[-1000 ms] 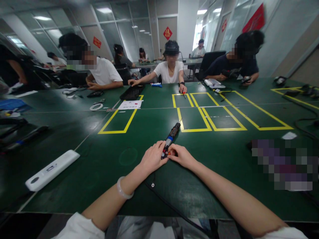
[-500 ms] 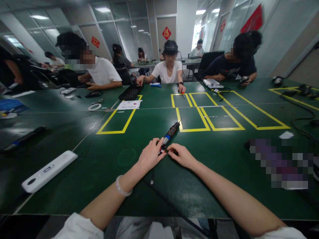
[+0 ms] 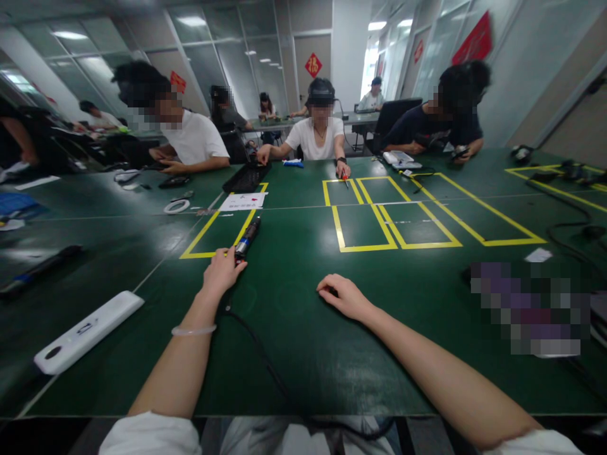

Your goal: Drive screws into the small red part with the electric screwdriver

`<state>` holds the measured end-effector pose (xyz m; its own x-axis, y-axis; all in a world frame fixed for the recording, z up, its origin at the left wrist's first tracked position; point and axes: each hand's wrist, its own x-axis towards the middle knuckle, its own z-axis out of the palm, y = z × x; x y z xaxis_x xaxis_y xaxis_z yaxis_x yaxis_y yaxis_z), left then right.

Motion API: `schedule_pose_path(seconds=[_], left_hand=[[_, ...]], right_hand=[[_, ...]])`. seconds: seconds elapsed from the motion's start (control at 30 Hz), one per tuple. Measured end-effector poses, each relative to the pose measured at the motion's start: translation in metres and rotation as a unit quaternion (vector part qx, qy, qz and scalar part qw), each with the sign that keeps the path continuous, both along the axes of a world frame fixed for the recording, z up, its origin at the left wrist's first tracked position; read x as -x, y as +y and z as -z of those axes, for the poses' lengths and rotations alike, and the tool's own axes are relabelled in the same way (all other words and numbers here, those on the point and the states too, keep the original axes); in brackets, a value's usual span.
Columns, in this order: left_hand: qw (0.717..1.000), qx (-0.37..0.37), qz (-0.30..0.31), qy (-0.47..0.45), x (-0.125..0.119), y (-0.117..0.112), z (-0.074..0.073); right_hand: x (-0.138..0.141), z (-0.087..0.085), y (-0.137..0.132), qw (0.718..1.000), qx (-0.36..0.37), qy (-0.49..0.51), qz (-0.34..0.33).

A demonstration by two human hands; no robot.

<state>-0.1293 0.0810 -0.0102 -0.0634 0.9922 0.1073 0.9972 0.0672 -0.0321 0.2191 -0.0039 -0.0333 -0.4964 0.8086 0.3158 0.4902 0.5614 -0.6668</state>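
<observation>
My left hand (image 3: 222,273) is closed round the rear end of an electric screwdriver (image 3: 245,240), which is black with a blue and silver band. The screwdriver points away from me, its bit close to the yellow taped rectangle at left. From its rear a black cable (image 3: 265,361) runs back over the table's front edge. My right hand (image 3: 345,297) rests on the green table with its fingers curled and the fingertips together. Whatever its fingers hold, if anything, is hidden.
A white power strip (image 3: 90,332) lies at left, with another screwdriver (image 3: 40,270) behind it. A white sheet (image 3: 243,201) and a black tray (image 3: 246,177) are further back. Across the table a person's hand (image 3: 343,169) holds a red-handled screwdriver. A blurred-out object (image 3: 531,309) lies at right.
My left hand has moved left and forward with the electric screwdriver, away from my right hand. Its cable came along. My right hand has stayed in place.
</observation>
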Motion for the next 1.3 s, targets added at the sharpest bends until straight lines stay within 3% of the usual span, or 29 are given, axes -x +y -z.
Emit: schedule_pose_path(seconds=[0.13, 0.27, 0.43, 0.67, 0.8, 0.9, 1.0, 1.07, 1.13, 1.3], left_hand=[[0.997, -0.009, -0.069, 0.014, 0.045, 0.005, -0.002], [0.994, -0.031, -0.099, 0.039, 0.067, 0.001, -0.006], [0.99, -0.077, -0.114, 0.008, 0.061, -0.005, -0.008], [0.986, -0.059, -0.153, -0.019, 0.047, -0.006, -0.009], [0.981, -0.089, -0.168, -0.036, 0.042, -0.009, -0.014], [0.983, -0.129, -0.109, -0.072, 0.025, -0.012, -0.019], [0.972, -0.077, 0.033, -0.218, -0.01, -0.018, -0.02], [0.934, 0.003, 0.158, -0.32, -0.042, -0.027, -0.02], [0.892, 0.08, 0.256, -0.365, -0.075, -0.04, -0.02], [0.823, 0.212, 0.371, -0.376, -0.129, -0.072, -0.019]], right_hand=[[0.0, -0.001, 0.0, 1.0, 0.0, -0.004, 0.0], [0.0, 0.0, 0.001, 1.0, -0.002, -0.008, -0.004], [-0.002, 0.001, 0.001, 1.0, -0.002, -0.007, -0.005], [-0.002, 0.003, 0.001, 1.0, -0.006, -0.008, -0.008], [-0.002, 0.005, 0.002, 1.0, -0.005, -0.008, -0.009], [-0.001, 0.006, 0.003, 1.0, -0.006, -0.009, -0.007], [-0.001, 0.006, 0.003, 1.0, -0.005, -0.008, -0.007], [-0.001, 0.006, 0.002, 1.0, 0.0, -0.003, -0.004], [-0.001, 0.006, 0.001, 1.0, 0.013, 0.011, -0.001], [0.003, 0.003, -0.005, 0.999, 0.028, 0.025, -0.035]])
